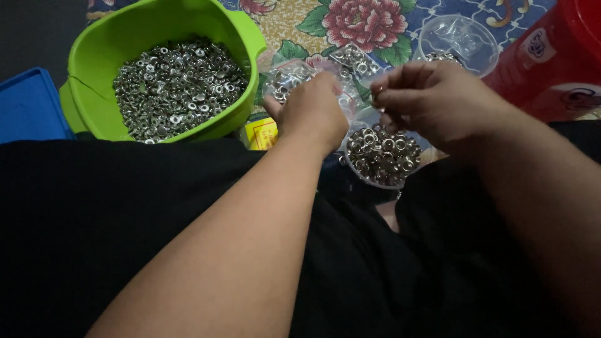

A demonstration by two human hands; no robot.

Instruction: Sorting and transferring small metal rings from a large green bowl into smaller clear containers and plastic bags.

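Observation:
My left hand (311, 111) holds a small clear plastic bag (287, 80) partly filled with silver metal eyelets. My right hand (432, 103) is beside it, fingers pinched together at the bag's edge around what looks like a few eyelets. Just below both hands a clear round cup (383, 158) full of eyelets rests against my lap. A lime green tub (241, 37) at the upper left holds a large heap of the same silver eyelets.
A blue tray (28, 106) lies at the far left. A red container (551, 59) stands at the upper right, with an empty clear cup (460, 34) beside it. A floral mat (300, 19) covers the floor. A yellow packet (263, 134) lies by the tub.

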